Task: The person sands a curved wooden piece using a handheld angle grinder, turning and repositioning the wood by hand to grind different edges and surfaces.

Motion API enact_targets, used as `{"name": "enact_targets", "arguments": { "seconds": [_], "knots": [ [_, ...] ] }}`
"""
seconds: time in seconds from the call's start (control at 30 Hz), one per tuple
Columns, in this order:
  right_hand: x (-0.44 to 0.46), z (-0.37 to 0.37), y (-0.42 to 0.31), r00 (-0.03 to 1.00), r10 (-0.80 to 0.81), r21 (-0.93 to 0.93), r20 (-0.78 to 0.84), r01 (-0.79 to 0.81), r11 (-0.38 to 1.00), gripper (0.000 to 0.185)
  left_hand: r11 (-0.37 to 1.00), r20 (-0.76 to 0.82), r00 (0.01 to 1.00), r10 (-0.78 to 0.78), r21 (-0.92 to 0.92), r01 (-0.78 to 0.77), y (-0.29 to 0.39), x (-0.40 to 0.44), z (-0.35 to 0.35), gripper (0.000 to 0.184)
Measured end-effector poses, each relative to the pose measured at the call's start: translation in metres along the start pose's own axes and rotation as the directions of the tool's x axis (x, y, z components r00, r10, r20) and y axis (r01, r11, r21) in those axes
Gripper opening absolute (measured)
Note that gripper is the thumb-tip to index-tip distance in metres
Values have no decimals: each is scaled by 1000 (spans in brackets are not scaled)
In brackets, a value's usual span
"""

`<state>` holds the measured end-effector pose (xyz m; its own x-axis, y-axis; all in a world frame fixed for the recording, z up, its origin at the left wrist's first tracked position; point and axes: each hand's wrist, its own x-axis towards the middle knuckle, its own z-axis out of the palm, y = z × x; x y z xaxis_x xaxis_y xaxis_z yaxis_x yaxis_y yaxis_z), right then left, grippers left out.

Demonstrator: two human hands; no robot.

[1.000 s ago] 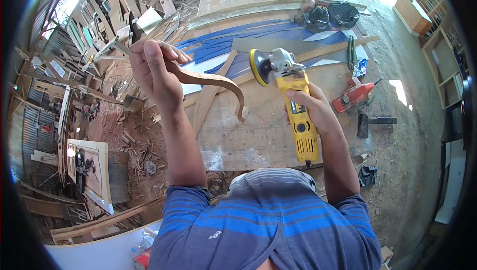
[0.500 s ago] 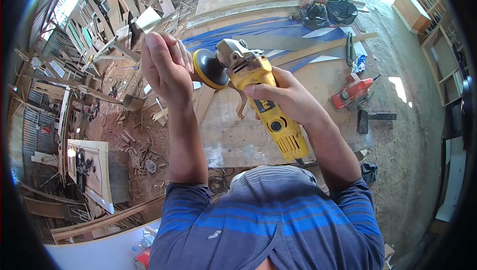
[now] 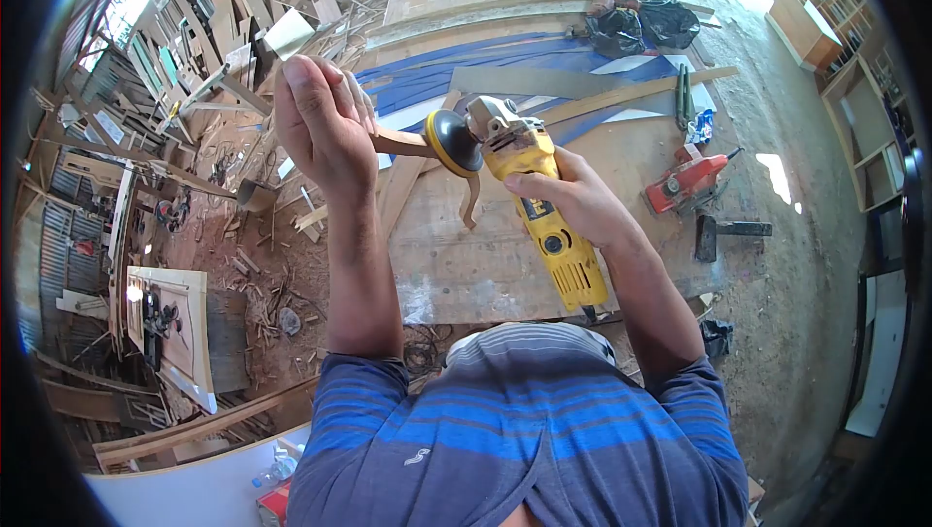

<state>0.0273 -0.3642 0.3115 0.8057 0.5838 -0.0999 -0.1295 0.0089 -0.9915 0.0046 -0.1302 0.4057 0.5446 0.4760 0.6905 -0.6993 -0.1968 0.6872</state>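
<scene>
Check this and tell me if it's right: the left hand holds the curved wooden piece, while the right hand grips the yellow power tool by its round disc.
Not quite: the right hand grips the yellow power tool by its body, not its round disc, as the head view shows. The left hand does hold the curved wooden piece.

The curved strip (image 3: 405,144) is brown wood, smooth-looking and matt; the sander body (image 3: 555,233) is yellow plastic, its head (image 3: 496,120) dull metal; the surface (image 3: 456,279) is scuffed, matt wood.
</scene>
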Motion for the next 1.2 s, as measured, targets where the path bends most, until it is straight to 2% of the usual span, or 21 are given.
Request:
{"name": "enact_targets", "arguments": {
  "seconds": [0.2,0.3,0.4,0.5,0.9,1.0,1.2],
  "knots": [
    [0,-6,-6,997,69,35,-39,-68,997,45,1000,22,1000,0,-16,1,-1,-3,2,40],
    [-3,-2,-24,999,-38,106,39,33,994,41,999,34,999,7,-34,-6,-3,-3,5,38],
    [-9,8,-50,991,-41,192,126,16,981,38,999,36,999,25,-37,-24,-5,-3,10,38],
    [-5,11,-44,991,-85,122,104,72,990,37,999,41,999,23,-41,-21,-7,-4,10,38],
    [1,-3,-8,999,25,-54,-20,-26,998,45,1000,52,999,16,-22,-15,-5,0,0,39],
    [0,-4,-7,998,52,-23,-33,-53,998,46,1000,62,998,18,-24,-17,-6,-1,2,38],
    [-8,6,-31,997,-32,94,69,26,995,42,997,92,995,41,-72,-34,-11,-2,8,37]
  ]
}}
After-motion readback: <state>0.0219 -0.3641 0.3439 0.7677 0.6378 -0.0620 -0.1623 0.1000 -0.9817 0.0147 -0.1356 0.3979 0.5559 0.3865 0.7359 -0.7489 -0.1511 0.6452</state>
